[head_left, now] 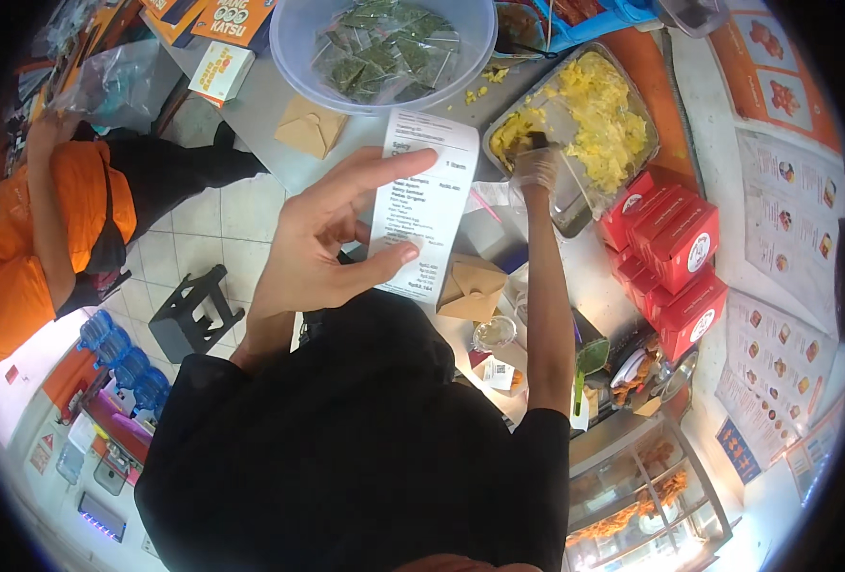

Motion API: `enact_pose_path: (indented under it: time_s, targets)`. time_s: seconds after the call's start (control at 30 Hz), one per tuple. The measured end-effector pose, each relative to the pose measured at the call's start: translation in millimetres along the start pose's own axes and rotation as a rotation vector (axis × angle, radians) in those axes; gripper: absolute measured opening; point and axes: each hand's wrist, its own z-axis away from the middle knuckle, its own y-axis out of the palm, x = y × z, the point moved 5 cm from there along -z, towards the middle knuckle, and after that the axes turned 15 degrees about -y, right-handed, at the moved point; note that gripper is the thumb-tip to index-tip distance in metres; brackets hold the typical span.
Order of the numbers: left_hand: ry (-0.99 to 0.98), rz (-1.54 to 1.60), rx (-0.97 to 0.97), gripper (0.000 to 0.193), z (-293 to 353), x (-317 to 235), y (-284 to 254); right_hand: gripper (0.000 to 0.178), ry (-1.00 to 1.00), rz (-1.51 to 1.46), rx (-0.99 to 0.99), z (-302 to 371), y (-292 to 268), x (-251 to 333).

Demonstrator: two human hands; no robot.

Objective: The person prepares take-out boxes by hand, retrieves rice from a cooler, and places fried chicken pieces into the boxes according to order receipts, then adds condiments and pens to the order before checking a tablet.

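Note:
A long white paper receipt [422, 205] is held up in my left hand [322, 238], with the thumb and index finger over its front. Farther right, my right hand [534, 167], in a clear glove, reaches over the near left edge of a metal tray [567, 212]. Yellow scrambled egg [601, 119] fills much of that tray. My right fingers are closed around a small dark thing [539, 140] at the egg, perhaps a utensil's handle; most of it is hidden.
A plastic tub [287, 43] of green packets stands at the back. Brown paper boxes [312, 126] flank the receipt. Red boxes [672, 238] are stacked at right. A lidded cup [495, 332] sits near my right forearm. At left are a person in orange [46, 224] and a black stool [196, 310].

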Motion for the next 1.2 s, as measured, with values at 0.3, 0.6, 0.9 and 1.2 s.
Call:
enact_pose_path:
  time_s: [0.3, 0.6, 0.9, 1.2]
  targets:
    - [-0.057, -0.005, -0.017, 0.061, 3.4, 2.0, -9.9, 0.082, -0.188, -0.175, 0.144, 40.2, -27.1, 101.6]
    - [-0.072, -0.013, 0.038, 0.069, 7.4, 2.7, -3.1, 0.069, -0.353, -0.266, 0.082, 30.2, -10.9, 69.6]
    - [-0.073, -0.005, 0.064, 0.077, 12.1, 0.4, 6.6, 0.034, -0.233, -0.089, 0.037, 17.2, -8.4, 47.8]
    - [-0.039, -0.020, 0.033, 0.077, 20.1, -1.3, 5.1, 0.045, -0.515, 0.605, 0.216, 8.6, -39.6, 72.4]
